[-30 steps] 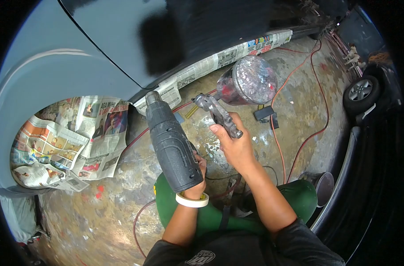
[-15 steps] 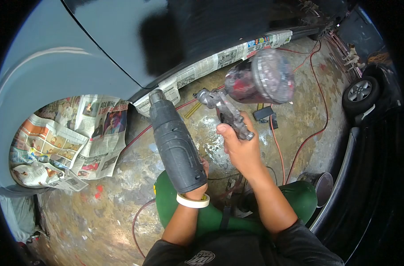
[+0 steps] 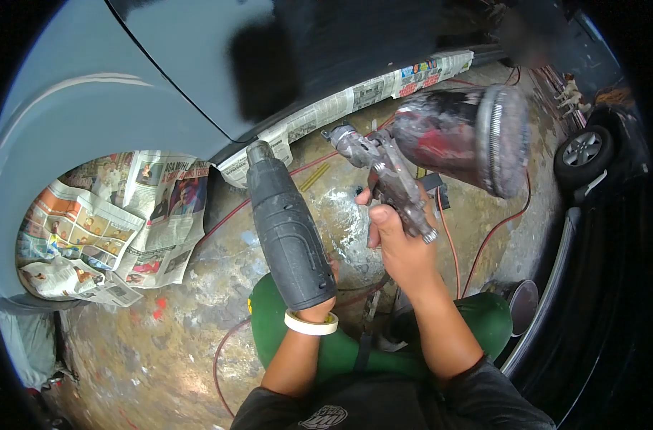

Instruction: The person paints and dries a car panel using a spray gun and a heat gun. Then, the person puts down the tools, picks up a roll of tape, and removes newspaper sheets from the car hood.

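My left hand (image 3: 318,311) is wrapped round a dark grey heat gun (image 3: 289,233), whose nozzle points up toward the car's lower edge; the body of the tool hides most of my fingers. Round my left wrist hangs a roll of masking tape (image 3: 311,324). In my right hand (image 3: 404,251) is a paint-stained spray gun (image 3: 377,158), gripped by its handle. Its cup (image 3: 441,136), smeared with grey and red, tilts out to the right. Both tools are held in the air, apart from each other.
A grey-primed car panel (image 3: 61,118) and a glossy dark door (image 3: 369,43) stand ahead. Newspaper (image 3: 161,222) covers the wheel arch and sill. Red hoses (image 3: 222,222) cross the stained floor. A wheel (image 3: 583,149) and another dark car (image 3: 599,308) are at right.
My right hand has turned the spray gun and brought it slightly right and closer to the camera, cup swinging right and down. The heat gun has barely shifted.
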A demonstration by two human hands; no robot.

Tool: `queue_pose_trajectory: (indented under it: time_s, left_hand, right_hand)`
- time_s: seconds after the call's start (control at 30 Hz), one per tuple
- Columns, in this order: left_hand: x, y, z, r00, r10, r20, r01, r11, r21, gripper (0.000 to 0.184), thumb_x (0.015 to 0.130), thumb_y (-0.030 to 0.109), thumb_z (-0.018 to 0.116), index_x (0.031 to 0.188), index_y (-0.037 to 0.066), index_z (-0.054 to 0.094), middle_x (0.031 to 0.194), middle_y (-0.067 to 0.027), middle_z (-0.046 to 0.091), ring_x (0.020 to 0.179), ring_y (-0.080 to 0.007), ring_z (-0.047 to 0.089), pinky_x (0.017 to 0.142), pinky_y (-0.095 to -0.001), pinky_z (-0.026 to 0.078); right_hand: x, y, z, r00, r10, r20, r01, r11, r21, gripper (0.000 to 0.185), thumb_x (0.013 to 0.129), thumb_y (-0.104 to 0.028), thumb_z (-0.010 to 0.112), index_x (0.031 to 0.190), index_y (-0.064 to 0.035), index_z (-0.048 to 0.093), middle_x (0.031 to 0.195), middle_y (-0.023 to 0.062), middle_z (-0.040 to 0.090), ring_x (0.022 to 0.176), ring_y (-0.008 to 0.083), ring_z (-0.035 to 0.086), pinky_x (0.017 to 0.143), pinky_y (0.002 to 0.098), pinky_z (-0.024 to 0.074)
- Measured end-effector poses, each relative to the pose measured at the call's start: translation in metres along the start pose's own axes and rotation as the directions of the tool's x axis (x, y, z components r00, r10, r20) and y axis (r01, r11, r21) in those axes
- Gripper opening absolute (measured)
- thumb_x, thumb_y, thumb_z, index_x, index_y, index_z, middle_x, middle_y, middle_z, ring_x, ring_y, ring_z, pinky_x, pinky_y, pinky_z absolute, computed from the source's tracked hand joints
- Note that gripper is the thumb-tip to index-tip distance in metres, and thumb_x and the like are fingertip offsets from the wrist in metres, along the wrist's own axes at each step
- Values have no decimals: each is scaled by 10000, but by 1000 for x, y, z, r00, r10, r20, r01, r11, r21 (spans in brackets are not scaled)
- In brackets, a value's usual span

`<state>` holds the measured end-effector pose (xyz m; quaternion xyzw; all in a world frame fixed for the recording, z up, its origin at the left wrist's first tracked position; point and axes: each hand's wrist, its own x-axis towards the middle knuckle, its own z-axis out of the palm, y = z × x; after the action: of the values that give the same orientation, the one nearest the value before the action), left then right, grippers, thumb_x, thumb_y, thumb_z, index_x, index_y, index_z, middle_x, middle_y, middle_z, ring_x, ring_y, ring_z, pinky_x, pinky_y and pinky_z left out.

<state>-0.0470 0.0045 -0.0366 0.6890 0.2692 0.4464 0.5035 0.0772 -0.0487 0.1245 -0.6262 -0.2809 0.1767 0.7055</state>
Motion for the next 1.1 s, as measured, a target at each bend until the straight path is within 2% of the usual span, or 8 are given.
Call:
queue_pose_trajectory:
  time_s: [0.17,0.43,0.6,0.7,0.8,0.83,0.93,1.1]
  left_hand:
    - [-5,-3,-2,990,-132,55,139,978,-156,527,790,-146,632,1281,16,533,1089,-72,592,918,-160,592,823,-308,494]
    - [-17,-12,1,989,-57,139,36,988,148,503,824,-91,672,1295,17,535,1105,-67,606,955,-166,592,835,-299,495]
    - [-37,-69,9,959,-235,157,255,959,-123,469,852,-62,657,1294,32,534,1120,-70,604,1013,-161,580,850,-298,493]
    - [-38,-72,13,979,-151,135,156,987,-28,454,868,-44,645,1300,34,527,1118,-78,601,1024,-160,574,870,-299,486]
    - [-35,-71,8,983,-28,179,-13,974,226,466,872,-39,638,1316,32,515,1101,-88,600,1026,-169,575,883,-304,483]
    - [-35,-71,9,980,-96,174,71,986,148,473,869,-41,637,1320,31,513,1095,-90,600,1024,-171,577,884,-308,483]
    - [-32,-68,10,957,-227,179,230,973,5,487,860,-53,632,1325,26,508,1089,-91,598,1006,-173,579,875,-311,486]
    - [-22,-41,8,917,-304,258,334,939,-80,503,845,-77,620,1325,18,504,1087,-91,591,963,-172,580,849,-311,490]
  right_hand:
    - [4,32,-12,998,42,-50,-53,973,-225,405,940,-328,728,1167,-28,578,785,10,623,641,67,543,552,252,463]
    - [5,16,-13,981,182,-65,-192,958,-213,389,930,-319,738,1165,-47,589,764,-5,591,618,62,525,522,249,446]
    - [-3,-11,-20,998,28,-50,-31,998,-49,427,923,-260,733,1202,7,551,922,58,658,635,69,554,535,229,461]
    - [-8,-21,-26,996,-91,-23,91,995,27,434,940,-266,704,1218,27,546,1048,110,673,643,78,559,535,230,473]
    - [-5,-20,-31,996,-85,-21,82,988,-134,657,976,-496,608,1357,24,485,1150,166,676,577,110,541,501,236,432]
    - [-3,-16,-33,996,-78,-31,72,984,-164,618,989,-459,607,1360,23,500,1194,181,670,593,118,564,511,242,447]
    - [2,21,-44,985,82,-148,-111,974,-199,557,993,-420,612,1322,24,540,1199,170,668,620,120,584,518,250,462]
    - [9,92,-67,905,306,-297,-343,935,-83,458,956,-363,686,1178,23,578,872,76,647,649,163,677,544,279,522]
